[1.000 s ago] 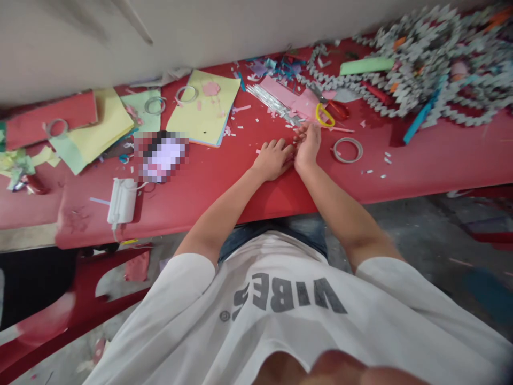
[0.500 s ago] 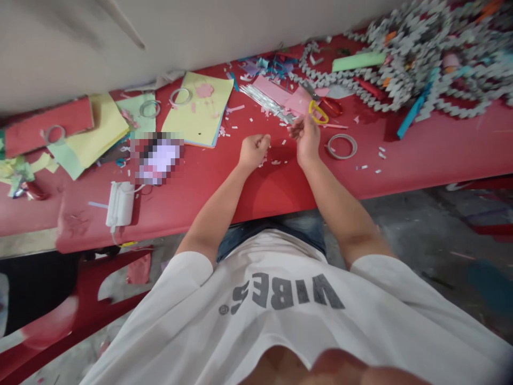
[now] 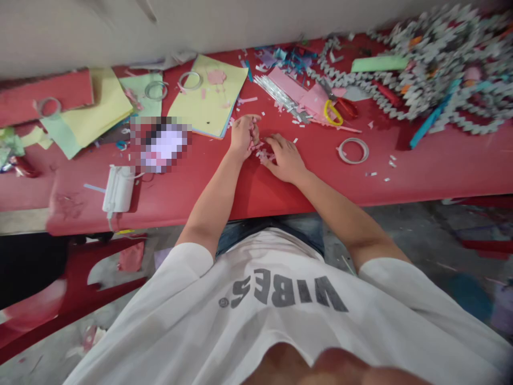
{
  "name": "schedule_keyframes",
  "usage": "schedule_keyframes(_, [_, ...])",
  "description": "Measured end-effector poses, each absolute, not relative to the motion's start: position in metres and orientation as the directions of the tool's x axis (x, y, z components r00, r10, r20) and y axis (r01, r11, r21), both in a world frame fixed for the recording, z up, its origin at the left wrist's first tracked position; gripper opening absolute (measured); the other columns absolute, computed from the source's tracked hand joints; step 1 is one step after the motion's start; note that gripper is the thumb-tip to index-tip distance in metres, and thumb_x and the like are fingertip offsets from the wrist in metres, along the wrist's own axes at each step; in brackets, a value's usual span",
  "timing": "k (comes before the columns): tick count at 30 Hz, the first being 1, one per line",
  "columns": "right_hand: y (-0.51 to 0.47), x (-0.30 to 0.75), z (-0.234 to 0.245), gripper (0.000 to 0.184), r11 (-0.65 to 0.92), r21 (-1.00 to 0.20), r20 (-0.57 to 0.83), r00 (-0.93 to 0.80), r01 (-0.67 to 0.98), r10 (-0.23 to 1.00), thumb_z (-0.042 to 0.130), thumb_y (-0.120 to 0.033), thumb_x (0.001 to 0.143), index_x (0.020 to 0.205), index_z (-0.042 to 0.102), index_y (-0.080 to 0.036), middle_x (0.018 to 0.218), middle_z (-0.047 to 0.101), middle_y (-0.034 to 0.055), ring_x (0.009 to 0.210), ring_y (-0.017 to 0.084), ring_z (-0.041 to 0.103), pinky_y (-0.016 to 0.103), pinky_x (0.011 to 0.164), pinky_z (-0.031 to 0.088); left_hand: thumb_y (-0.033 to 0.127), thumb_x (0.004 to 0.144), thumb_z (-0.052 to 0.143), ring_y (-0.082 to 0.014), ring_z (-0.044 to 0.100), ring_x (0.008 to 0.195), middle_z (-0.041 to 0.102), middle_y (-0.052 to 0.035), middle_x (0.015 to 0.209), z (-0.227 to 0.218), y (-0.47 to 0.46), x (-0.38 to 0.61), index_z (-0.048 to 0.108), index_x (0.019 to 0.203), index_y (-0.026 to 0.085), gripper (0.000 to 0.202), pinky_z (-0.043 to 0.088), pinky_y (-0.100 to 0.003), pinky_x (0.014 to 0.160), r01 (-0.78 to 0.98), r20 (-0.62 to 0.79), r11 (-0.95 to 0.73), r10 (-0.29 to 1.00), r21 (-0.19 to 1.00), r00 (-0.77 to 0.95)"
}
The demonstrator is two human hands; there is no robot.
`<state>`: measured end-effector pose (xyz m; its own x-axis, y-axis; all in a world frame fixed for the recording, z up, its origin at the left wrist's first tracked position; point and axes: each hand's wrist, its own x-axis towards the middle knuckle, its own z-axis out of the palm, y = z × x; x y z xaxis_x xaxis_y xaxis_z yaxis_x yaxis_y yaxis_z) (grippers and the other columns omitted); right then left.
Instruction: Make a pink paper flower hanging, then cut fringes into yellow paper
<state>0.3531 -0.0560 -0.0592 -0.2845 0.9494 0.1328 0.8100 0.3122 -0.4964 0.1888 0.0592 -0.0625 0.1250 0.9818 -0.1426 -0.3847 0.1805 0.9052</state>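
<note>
My left hand [image 3: 243, 136] rests on the red table [image 3: 420, 166] with its fingers curled around small paper scraps. My right hand [image 3: 284, 156] lies palm down beside it, fingers stretched over a little heap of white and pink paper scraps [image 3: 264, 155]. The two hands almost touch over the heap. Just beyond them lie a bundle of thin silvery strips [image 3: 276, 96] and pink paper [image 3: 308, 99].
Scissors with a yellow and a red handle [image 3: 336, 109] lie right of the pink paper, a tape ring [image 3: 353, 150] nearer the edge. Yellow paper sheets [image 3: 210, 99] and more tape rings lie left. A grey folded paper chain [image 3: 436, 69] fills the far right. A white charger [image 3: 116, 190] sits left.
Both hands have come down and left onto the table; my right hand has opened flat over the scrap heap, and my left hand has moved up beside the yellow sheet.
</note>
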Motion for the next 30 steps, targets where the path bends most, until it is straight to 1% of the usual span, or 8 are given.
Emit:
schedule_keyframes(3, [-0.062, 0.34, -0.06, 0.083, 0.377, -0.439, 0.086, -0.379, 0.816, 0.921, 0.06, -0.057, 0.107, 0.173, 0.044, -0.009, 0.185, 0.037, 0.0222, 0.176, 0.044, 0.028, 0.063, 0.144, 0.023, 0.027, 0.115, 0.051, -0.0037, 0.03, 0.036, 0.054, 0.0056, 0.059, -0.057, 0.061, 0.185, 0.068, 0.091, 0.017, 0.031, 0.02, -0.021, 0.039, -0.404, -0.188, 0.233, 0.971, 0.885, 0.149])
schedule_keyframes(6, [-0.063, 0.336, -0.062, 0.075, 0.381, -0.447, 0.098, -0.379, 0.809, 0.92, 0.06, -0.052, 0.108, 0.169, 0.05, -0.009, 0.185, 0.038, 0.0219, 0.176, 0.041, 0.03, 0.061, 0.144, 0.028, 0.017, 0.116, 0.046, -0.0024, 0.035, 0.039, 0.065, 0.0026, 0.067, -0.054, 0.062, 0.182, 0.064, 0.087, 0.017, 0.034, 0.02, -0.02, 0.04, -0.446, -0.22, 0.271, 0.962, 0.853, 0.164])
schedule_keyframes(8, [-0.061, 0.334, -0.063, 0.077, 0.374, -0.459, 0.119, -0.361, 0.806, 0.925, 0.062, -0.05, 0.107, 0.171, 0.047, -0.011, 0.186, 0.034, 0.0217, 0.176, 0.041, 0.03, 0.062, 0.142, 0.031, 0.017, 0.118, 0.046, -0.003, 0.034, 0.039, 0.06, 0.0046, 0.063, -0.051, 0.062, 0.181, 0.066, 0.091, 0.017, 0.034, 0.019, -0.021, 0.041, -0.494, -0.218, 0.282, 0.958, 0.823, 0.184])
schedule_keyframes(12, [-0.053, 0.326, -0.063, 0.09, 0.453, -0.415, 0.091, -0.459, 0.789, 0.884, 0.064, -0.055, 0.107, 0.179, 0.034, -0.01, 0.19, 0.026, 0.0198, 0.178, 0.042, 0.023, 0.063, 0.145, 0.022, 0.041, 0.122, 0.047, -0.0051, 0.026, 0.038, 0.038, 0.009, 0.052, -0.044, 0.065, 0.176, 0.065, 0.088, 0.02, 0.044, 0.015, -0.024, 0.041, -0.572, -0.204, 0.271, 0.962, 0.774, 0.18])
schedule_keyframes(17, [-0.062, 0.321, -0.06, 0.074, 0.55, -0.407, 0.056, -0.581, 0.729, 0.812, 0.052, -0.047, 0.114, 0.176, 0.042, -0.008, 0.187, 0.034, 0.0201, 0.177, 0.037, 0.029, 0.061, 0.145, 0.025, 0.081, 0.112, 0.03, -0.0066, 0.01, 0.037, 0.013, 0.0087, 0.05, -0.033, 0.062, 0.158, 0.025, 0.064, 0.024, 0.075, 0.007, -0.026, 0.039, -0.702, -0.297, 0.283, 0.949, 0.654, 0.106])
schedule_keyframes(20, [-0.075, 0.326, -0.058, 0.065, 0.559, -0.41, 0.08, -0.583, 0.72, 0.809, 0.045, -0.042, 0.116, 0.172, 0.048, -0.009, 0.185, 0.037, 0.02, 0.176, 0.036, 0.031, 0.06, 0.144, 0.029, 0.095, 0.104, 0.02, -0.0085, 0.01, 0.038, 0.008, 0.0079, 0.05, -0.031, 0.055, 0.146, 0.017, 0.063, 0.026, 0.08, 0.009, -0.027, 0.038, -0.748, -0.3, 0.3, 0.943, 0.592, 0.141])
schedule_keyframes(23, [-0.085, 0.331, -0.055, 0.068, 0.549, -0.366, 0.098, -0.555, 0.752, 0.826, 0.05, -0.05, 0.115, 0.17, 0.052, -0.01, 0.187, 0.033, 0.0206, 0.177, 0.04, 0.027, 0.063, 0.144, 0.026, 0.093, 0.105, 0.017, -0.0091, 0.011, 0.038, 0.009, 0.0077, 0.051, -0.033, 0.051, 0.142, 0.016, 0.065, 0.026, 0.079, 0.012, -0.027, 0.039, -0.782, -0.287, 0.279, 0.949, 0.557, 0.135])
schedule_keyframes(30, [-0.14, 0.352, -0.056, 0.089, 0.662, -0.268, 0.018, -0.684, 0.7, 0.73, 0.048, -0.066, 0.114, 0.179, 0.034, -0.006, 0.189, 0.024, 0.0184, 0.178, 0.039, 0.025, 0.06, 0.145, 0.025, 0.074, 0.117, 0.023, -0.0103, 0.014, 0.039, 0.012, 0.0071, 0.052, -0.041, 0.053, 0.144, 0.014, 0.069, 0.025, 0.069, 0.015, -0.028, 0.042, -0.829, -0.28, 0.286, 0.946, 0.48, 0.164])
